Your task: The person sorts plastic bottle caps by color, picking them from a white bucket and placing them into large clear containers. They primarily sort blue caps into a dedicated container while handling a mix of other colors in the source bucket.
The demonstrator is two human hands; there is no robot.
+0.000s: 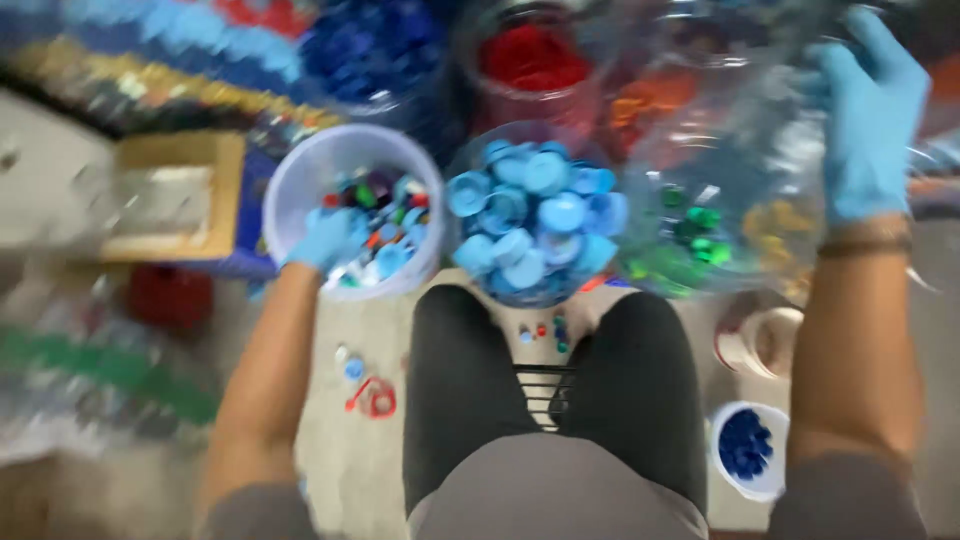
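Knees in dark leggings (550,390) sat closest, at six o'clock. Left hand (325,238), gloved blue, was dipped into the white bucket (290,180) of mixed bottle caps (385,225) at ten o'clock; whether its fingers had closed on one was too blurred to tell. Right hand (870,120) spread open against a clear container (720,200) at two o'clock. Sorting by colour seemed underway; next called for picking a cap for the light-blue cap tub (535,215) at twelve.

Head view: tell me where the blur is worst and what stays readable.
Head view: motion smear is strongest along the left edge and top; the right hand is streaked, the left hand in the white bucket soft; the light-blue caps at centre read clearest.
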